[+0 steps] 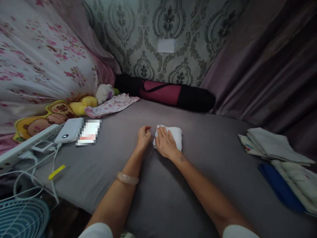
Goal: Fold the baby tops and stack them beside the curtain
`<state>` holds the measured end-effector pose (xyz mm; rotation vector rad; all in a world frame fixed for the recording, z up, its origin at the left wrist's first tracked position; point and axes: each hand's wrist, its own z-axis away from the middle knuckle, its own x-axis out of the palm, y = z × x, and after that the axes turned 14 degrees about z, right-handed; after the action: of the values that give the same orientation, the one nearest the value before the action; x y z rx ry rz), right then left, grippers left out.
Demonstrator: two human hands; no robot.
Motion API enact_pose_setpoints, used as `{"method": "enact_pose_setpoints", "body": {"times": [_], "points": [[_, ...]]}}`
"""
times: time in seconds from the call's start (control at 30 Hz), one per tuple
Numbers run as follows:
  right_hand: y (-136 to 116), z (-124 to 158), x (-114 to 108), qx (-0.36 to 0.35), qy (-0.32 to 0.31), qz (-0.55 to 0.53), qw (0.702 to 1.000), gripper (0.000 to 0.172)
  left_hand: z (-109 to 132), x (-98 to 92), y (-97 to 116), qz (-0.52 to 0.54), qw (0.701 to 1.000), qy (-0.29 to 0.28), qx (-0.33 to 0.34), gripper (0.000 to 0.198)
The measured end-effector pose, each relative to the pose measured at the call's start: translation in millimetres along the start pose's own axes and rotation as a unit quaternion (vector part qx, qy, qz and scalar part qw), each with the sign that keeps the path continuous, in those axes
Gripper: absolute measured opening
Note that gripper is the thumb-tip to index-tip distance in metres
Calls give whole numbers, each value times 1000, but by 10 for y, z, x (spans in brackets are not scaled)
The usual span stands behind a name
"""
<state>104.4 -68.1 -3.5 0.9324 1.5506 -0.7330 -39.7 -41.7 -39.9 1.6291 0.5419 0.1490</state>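
A small folded white cloth (176, 135) lies on the grey bed sheet in front of me. My right hand (165, 142) rests flat across its left part, fingers stretched out and pressed on top. Just left of the cloth, my left hand (144, 136) is at the sheet with its fingers curled in, and a narrow gap separates it from the cloth. Nothing shows in its fingers. A pale bangle (127, 178) circles my left forearm.
Folded cloths (271, 145) are stacked at the right, near a blue cloth (281, 186). To the left are a power strip (29, 148), a power bank (69, 130), a blurred-out phone (89, 132) and plush toys (84, 105). A long black-and-maroon bag (163, 92) lies along the wall.
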Motion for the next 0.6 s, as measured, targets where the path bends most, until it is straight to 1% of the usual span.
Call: {"method": "enact_pose_setpoints", "body": {"times": [0.07, 0.13, 0.27, 0.4, 0.5, 0.6], "points": [[-87, 12, 50, -9, -15, -8, 1000, 54, -7, -6, -9, 4, 1000, 1, -7, 32], [-131, 19, 94, -5, -17, -6, 1000, 52, -8, -2, -24, 3, 1000, 1, -13, 32], [-134, 32, 120, -3, 2, -23, 1000, 50, -8, 2, -75, -29, 1000, -8, -9, 29], [-127, 43, 115, 9, 22, -91, 996, 48, -9, -18, -123, -63, 998, -24, 0, 26], [-82, 32, 71, 5, 19, -133, 991, 46, 6, -28, -97, -76, 996, -37, 2, 26], [87, 20, -41, 0, 28, -163, 986, 48, 40, -11, 0, -126, 991, -44, -25, 27]]}}
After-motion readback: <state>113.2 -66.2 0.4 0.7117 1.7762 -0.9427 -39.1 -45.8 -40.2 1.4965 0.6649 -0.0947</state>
